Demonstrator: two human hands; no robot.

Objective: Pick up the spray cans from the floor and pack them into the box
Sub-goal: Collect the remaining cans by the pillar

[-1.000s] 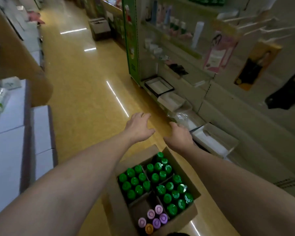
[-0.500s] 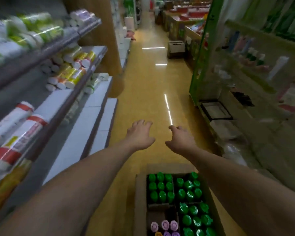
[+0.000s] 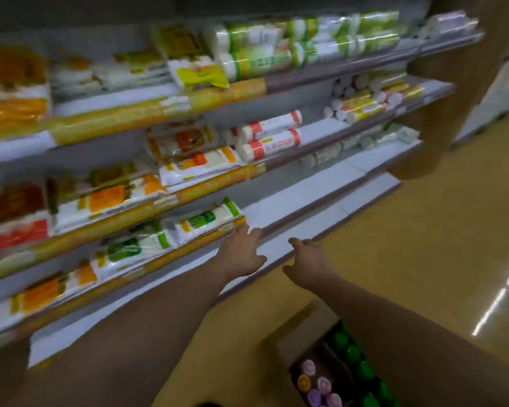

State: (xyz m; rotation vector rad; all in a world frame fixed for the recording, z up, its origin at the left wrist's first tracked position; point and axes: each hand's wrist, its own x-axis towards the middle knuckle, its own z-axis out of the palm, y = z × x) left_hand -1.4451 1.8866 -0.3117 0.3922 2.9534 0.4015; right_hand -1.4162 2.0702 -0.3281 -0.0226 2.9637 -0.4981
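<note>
Both hands, left and right, are held out empty at frame centre, fingers loosely apart. Capped cans stand packed in the box at lower right. Rigid, light, smooth cans are probably best gripped round the body.

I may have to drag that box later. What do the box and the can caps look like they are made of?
The box looks like plain brown cardboard: matte, with a folded flap. The green caps and purple caps look like smooth moulded plastic with a slight shine, though blur leaves that uncertain.
</note>
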